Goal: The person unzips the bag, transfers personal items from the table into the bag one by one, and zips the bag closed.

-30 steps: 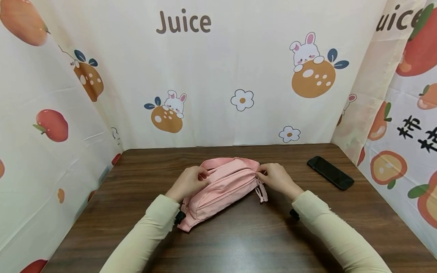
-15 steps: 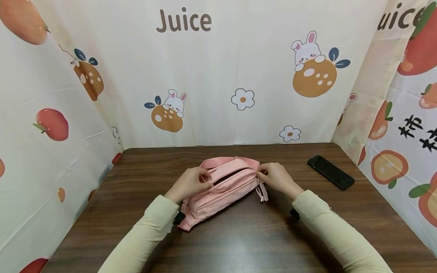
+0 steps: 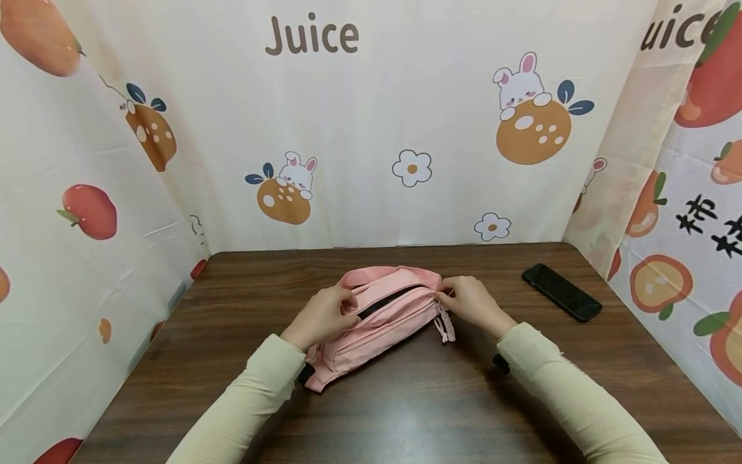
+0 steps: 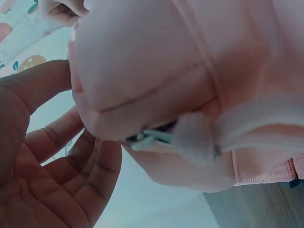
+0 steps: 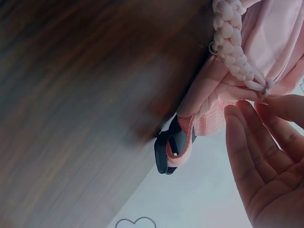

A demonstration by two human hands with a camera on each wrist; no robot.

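Note:
A pink waist bag lies slantwise on the brown table, its upper zipper parted along a dark slit. My left hand pinches at the left end of that slit, at the zipper pull; in the left wrist view, the bag hides the fingertips of the left hand. At the bag's right end, my right hand pinches the fabric corner. A braided cord hangs beside those fingers in the right wrist view. Another zipper pull with a pale cord shows in the left wrist view.
A black phone lies at the right rear of the table. Behind and at both sides hang printed curtains. A black buckle hangs from the bag's strap end.
The left hand has shifted slightly left and toward the person along the zipper. The dark slit has opened and lengthened behind it. The right hand has stayed at the bag's right end.

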